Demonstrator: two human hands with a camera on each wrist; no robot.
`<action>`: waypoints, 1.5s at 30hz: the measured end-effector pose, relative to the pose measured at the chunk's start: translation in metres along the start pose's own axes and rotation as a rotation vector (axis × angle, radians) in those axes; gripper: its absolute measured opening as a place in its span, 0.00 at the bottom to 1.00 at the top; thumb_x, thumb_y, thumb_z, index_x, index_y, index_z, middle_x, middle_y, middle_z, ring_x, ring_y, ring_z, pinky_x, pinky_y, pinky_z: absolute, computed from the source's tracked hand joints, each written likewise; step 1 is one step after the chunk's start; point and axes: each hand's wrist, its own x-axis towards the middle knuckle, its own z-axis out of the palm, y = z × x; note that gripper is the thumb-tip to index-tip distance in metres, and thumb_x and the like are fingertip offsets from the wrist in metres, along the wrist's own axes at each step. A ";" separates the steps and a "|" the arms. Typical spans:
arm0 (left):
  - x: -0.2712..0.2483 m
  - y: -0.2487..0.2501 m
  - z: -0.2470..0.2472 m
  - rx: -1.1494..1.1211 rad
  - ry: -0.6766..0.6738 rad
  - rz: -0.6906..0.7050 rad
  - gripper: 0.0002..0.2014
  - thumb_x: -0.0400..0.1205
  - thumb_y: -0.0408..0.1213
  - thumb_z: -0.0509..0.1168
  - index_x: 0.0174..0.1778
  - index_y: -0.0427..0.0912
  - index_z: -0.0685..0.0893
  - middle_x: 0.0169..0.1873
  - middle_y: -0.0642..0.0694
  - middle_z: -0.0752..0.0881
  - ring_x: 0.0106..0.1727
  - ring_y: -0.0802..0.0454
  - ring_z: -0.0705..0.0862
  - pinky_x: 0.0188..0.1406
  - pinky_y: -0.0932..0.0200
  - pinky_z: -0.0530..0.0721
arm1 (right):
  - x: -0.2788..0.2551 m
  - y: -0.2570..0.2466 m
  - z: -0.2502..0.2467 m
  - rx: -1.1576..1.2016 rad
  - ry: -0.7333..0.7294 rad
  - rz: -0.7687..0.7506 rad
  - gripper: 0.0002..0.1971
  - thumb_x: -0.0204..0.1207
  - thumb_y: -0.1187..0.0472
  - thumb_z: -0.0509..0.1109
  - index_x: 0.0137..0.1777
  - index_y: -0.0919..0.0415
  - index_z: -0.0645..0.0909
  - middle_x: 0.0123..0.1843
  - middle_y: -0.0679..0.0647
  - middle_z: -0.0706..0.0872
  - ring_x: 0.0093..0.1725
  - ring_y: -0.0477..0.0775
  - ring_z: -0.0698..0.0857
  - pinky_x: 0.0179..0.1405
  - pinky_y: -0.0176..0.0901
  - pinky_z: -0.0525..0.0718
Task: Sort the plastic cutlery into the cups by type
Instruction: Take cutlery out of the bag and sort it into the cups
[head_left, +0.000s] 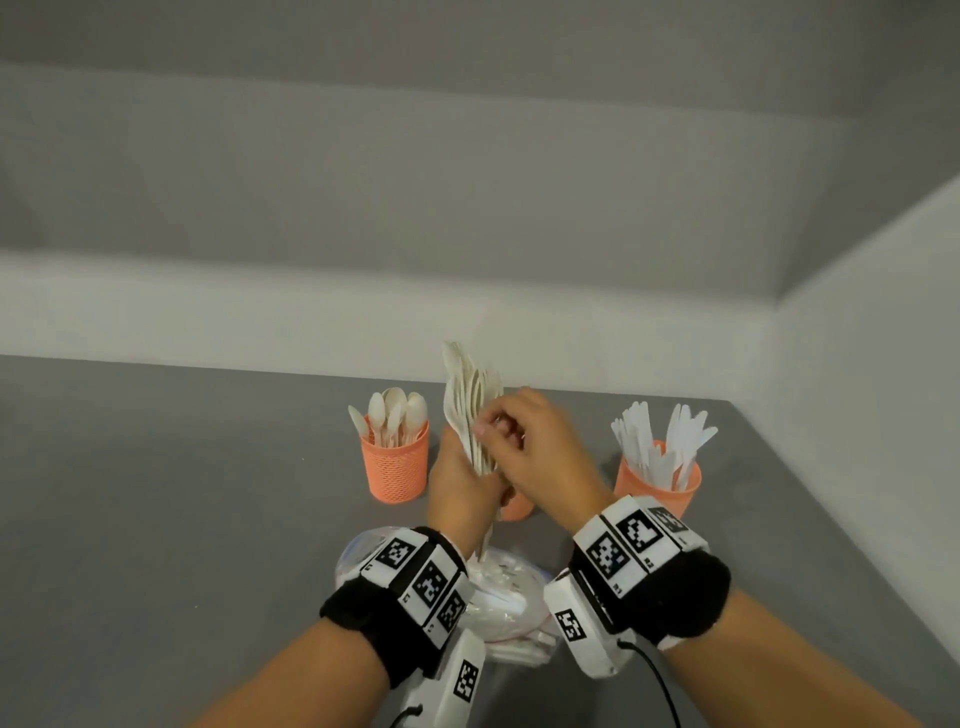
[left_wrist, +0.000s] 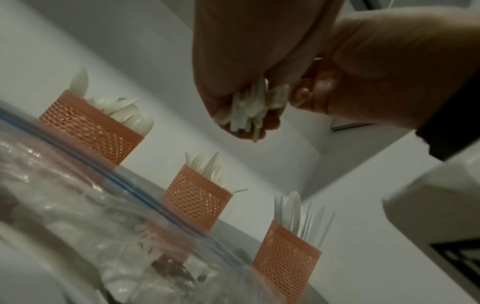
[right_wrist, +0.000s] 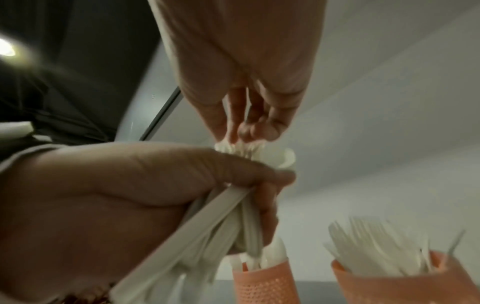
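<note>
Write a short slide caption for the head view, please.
Left hand grips a cutlery bundle; right hand picks from it.

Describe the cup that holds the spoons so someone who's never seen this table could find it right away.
On the grey table, three orange mesh cups stand in a row in front of the white wall. The spoon cup is the leftmost, left of the raised hands. Rounded spoon bowls stick out of it; the middle cup shows fork tines, the right cup flat blades.

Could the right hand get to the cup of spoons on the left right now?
Probably not directly. The left hand, gripping a bundle of cutlery, stands between the right hand and the spoon cup; the right hand's fingers are busy on that bundle.
</note>
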 end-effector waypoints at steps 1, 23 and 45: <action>-0.002 0.001 0.000 0.008 -0.010 0.025 0.21 0.76 0.22 0.66 0.65 0.40 0.76 0.49 0.47 0.87 0.41 0.69 0.87 0.40 0.71 0.84 | -0.001 -0.002 0.005 -0.017 -0.024 0.019 0.03 0.74 0.63 0.70 0.40 0.61 0.81 0.37 0.44 0.74 0.35 0.41 0.75 0.39 0.31 0.75; -0.004 -0.003 -0.003 0.032 -0.137 -0.091 0.30 0.75 0.20 0.66 0.71 0.45 0.67 0.52 0.45 0.82 0.54 0.39 0.84 0.50 0.53 0.86 | 0.007 -0.001 -0.010 0.241 0.055 0.293 0.07 0.84 0.61 0.52 0.43 0.59 0.65 0.40 0.62 0.81 0.40 0.63 0.84 0.46 0.64 0.86; -0.012 0.001 0.038 0.752 0.089 0.002 0.33 0.80 0.35 0.61 0.81 0.46 0.54 0.63 0.38 0.74 0.57 0.38 0.81 0.48 0.48 0.80 | 0.034 0.012 -0.021 -0.045 0.030 0.232 0.09 0.76 0.61 0.67 0.35 0.62 0.76 0.39 0.57 0.75 0.36 0.55 0.75 0.36 0.44 0.72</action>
